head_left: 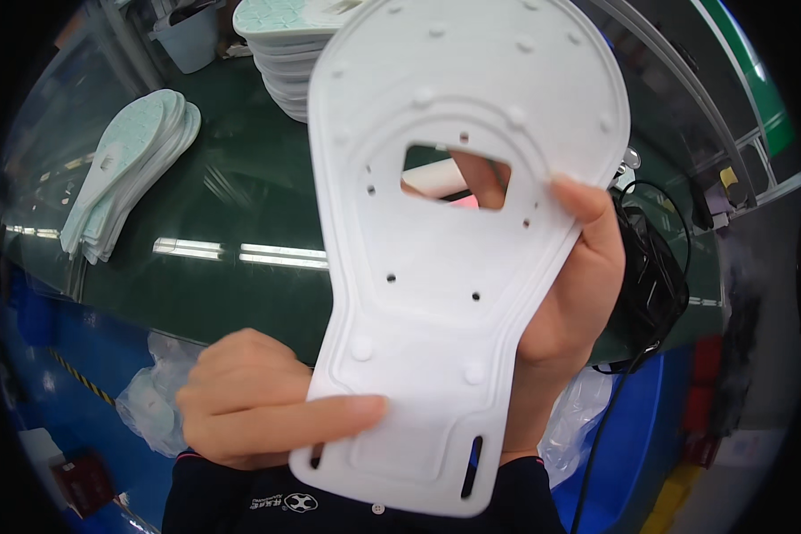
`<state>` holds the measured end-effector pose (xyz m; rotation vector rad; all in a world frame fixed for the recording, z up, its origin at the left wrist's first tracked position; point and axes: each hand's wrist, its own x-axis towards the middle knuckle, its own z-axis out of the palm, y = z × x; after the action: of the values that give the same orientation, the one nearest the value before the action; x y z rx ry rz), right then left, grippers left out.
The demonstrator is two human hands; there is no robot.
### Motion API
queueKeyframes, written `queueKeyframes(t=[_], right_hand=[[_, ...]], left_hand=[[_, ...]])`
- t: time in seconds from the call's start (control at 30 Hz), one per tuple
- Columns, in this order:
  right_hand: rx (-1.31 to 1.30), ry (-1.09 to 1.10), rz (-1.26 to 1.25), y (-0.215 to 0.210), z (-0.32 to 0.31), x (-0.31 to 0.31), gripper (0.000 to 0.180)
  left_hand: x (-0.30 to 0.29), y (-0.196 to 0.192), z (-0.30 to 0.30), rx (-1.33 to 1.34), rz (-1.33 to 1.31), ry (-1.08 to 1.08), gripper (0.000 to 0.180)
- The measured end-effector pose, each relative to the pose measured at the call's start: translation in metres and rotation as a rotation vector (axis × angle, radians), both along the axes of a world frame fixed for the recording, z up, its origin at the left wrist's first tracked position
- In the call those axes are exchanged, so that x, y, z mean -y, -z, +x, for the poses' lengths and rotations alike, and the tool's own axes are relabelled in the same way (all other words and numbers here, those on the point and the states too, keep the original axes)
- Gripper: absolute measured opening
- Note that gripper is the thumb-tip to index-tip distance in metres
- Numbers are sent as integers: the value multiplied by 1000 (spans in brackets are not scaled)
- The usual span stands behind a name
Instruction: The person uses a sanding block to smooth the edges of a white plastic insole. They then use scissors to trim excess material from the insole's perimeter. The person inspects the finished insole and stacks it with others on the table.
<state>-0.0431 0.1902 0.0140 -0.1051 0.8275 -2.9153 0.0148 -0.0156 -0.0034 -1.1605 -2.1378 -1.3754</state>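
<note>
A paddle-shaped white plastic panel (427,347) is held up close, its wide round end at the top and its narrower end toward me. It has a rectangular opening, several small holes and two slots near the bottom corners. My right hand (578,276) is closed around its right edge, the thumb on the front and the other fingers behind, partly hidden. At the lower left edge, my left hand (249,400) has one digit laid across the front face, its other fingers curled by the edge, their tips hidden. Through the opening, pale and pink things show, too little to name.
A stack of similar panels with pale green patterned faces (285,53) stands at the back. Another fanned pile (133,169) lies at the left of the dark green table (240,196). At the right are a black bag (650,276), a cable and a blue bin (627,445).
</note>
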Motion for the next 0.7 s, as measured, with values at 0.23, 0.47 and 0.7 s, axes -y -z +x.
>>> queueKeyframes(t=[0.23,0.47,0.7], right_hand=[[182,21,-62,45,42,2,47],[-95,-82,286,68,52,-6,56],[-332,664,892,41,43,6,85]], left_hand=[[4,7,-35,-99,205,-396,24],[0,2,-23,91,367,-58,25],[11,-7,-17,-32,28,-38,11]])
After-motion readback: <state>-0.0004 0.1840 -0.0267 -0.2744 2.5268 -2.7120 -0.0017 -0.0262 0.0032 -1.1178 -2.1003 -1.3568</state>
